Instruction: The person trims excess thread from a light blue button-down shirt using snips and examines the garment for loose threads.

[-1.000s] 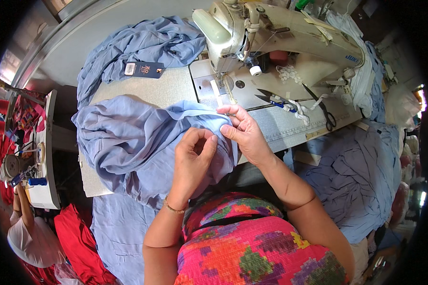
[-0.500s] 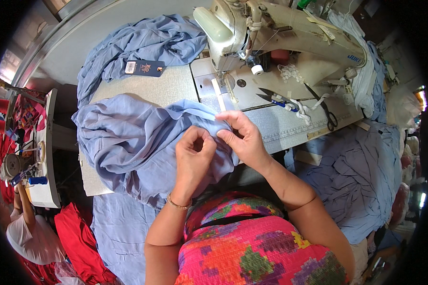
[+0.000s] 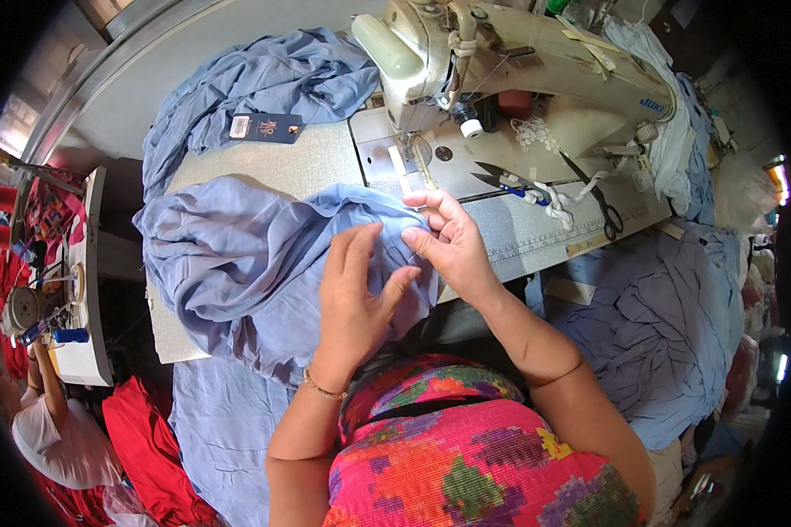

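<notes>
A light blue garment lies bunched over the front left of the sewing table. My right hand pinches its folded edge between thumb and fingers, just in front of the needle area. Over the cloth beside it, my left hand has thumb and fingers apart and grips nothing. The sewing machine stands behind my hands. A white strip lies by its presser foot, which has no cloth under it.
More blue cloth with a dark tag lies at the back left. Blue-handled snips, black scissors and a white cord rest right of the needle. Blue garments are heaped at right. Another person works at far left.
My left hand has gone from a closed pinch to spread fingers, staying over the cloth. The right hand still pinches the garment's edge, nearly in the same place.
</notes>
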### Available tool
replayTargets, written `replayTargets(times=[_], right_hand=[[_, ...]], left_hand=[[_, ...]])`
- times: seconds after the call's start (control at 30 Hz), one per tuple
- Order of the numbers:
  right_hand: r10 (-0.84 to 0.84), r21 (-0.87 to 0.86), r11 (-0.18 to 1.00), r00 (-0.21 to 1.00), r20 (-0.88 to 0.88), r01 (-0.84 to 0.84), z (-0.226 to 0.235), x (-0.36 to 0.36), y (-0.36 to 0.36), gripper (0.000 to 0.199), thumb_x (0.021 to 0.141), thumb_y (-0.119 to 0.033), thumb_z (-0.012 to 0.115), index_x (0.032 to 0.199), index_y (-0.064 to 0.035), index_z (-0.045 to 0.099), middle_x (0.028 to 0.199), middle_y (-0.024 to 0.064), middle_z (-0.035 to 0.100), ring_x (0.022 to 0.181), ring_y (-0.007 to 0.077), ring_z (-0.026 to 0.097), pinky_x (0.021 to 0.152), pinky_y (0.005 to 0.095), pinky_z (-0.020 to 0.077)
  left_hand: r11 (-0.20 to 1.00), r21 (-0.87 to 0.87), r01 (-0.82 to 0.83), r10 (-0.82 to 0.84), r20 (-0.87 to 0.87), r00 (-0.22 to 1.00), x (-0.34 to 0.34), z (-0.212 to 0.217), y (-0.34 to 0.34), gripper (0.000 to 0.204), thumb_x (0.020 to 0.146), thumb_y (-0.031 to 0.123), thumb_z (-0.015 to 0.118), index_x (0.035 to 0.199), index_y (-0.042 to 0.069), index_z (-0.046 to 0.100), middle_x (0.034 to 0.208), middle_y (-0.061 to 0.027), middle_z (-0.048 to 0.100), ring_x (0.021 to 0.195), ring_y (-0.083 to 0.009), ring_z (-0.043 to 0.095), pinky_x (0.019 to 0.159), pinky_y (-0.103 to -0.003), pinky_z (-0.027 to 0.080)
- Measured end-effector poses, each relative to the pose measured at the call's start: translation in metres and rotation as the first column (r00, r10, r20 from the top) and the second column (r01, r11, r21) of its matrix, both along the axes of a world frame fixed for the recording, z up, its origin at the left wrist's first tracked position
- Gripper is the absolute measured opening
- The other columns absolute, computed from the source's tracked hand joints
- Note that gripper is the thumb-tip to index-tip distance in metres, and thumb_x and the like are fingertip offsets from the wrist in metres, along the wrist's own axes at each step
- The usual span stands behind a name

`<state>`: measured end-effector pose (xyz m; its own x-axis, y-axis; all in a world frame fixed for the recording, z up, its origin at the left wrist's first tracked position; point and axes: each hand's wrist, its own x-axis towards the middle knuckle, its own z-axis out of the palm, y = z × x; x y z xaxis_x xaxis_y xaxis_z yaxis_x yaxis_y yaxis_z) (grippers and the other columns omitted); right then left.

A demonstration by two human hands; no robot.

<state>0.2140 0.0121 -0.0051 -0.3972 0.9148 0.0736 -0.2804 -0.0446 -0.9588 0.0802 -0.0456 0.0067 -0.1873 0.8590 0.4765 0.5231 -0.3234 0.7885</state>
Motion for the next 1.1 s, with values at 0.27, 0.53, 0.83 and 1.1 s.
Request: replayTargets(times=[0.27,0.53,0.83,1.1], right_hand=[[-0.018,0.084,0.996,0.998,0.064,0.012,-0.001,-0.004,0.000,0.032,0.086,0.003,0.053,0.116,0.0007,0.044,0.096,0.0063,0.060,0.088,0.0067,0.054,0.077,0.0203,0.0443],[0.098,0.046,0.993,0.986,0.135,-0.105,0.000,-0.002,0.008,0.030,0.085,0.003,0.052,0.115,-0.0001,0.046,0.082,-0.0007,0.054,0.077,0.0024,0.049,0.069,0.0180,0.0418],[0.039,0.033,0.999,0.995,0.092,-0.042,0.003,-0.005,0.001,0.027,0.084,0.005,0.049,0.111,-0.0010,0.048,0.091,0.0007,0.051,0.083,0.0029,0.047,0.073,0.0185,0.0413],[0.076,-0.035,0.997,0.994,0.082,-0.074,0.010,0.009,0.011,0.027,0.084,-0.001,0.055,0.110,-0.0015,0.048,0.102,0.0022,0.054,0.089,0.0034,0.049,0.078,0.0178,0.0409]], left_hand=[[0.998,-0.052,0.042,-0.052,-0.212,0.976,-0.010,-0.014,0.003,0.014,0.076,0.003,0.064,0.089,-0.001,0.060,0.078,-0.0119,0.055,0.069,-0.0258,0.054,0.058,-0.034,0.044],[0.970,-0.070,0.233,-0.218,0.169,0.961,-0.022,-0.006,0.006,0.004,0.074,-0.005,0.056,0.075,-0.001,0.056,0.081,-0.0070,0.054,0.063,-0.0162,0.050,0.057,-0.026,0.042],[0.934,-0.038,0.355,-0.346,-0.335,0.876,-0.022,0.000,0.006,0.016,0.075,0.001,0.056,0.085,0.001,0.044,0.078,-0.0166,0.049,0.062,-0.0337,0.053,0.053,-0.040,0.043],[0.978,-0.105,0.179,-0.190,-0.105,0.976,-0.043,0.009,0.004,0.009,0.078,-0.004,0.055,0.084,0.000,0.049,0.081,-0.0113,0.052,0.056,-0.0233,0.050,0.052,-0.029,0.043]])
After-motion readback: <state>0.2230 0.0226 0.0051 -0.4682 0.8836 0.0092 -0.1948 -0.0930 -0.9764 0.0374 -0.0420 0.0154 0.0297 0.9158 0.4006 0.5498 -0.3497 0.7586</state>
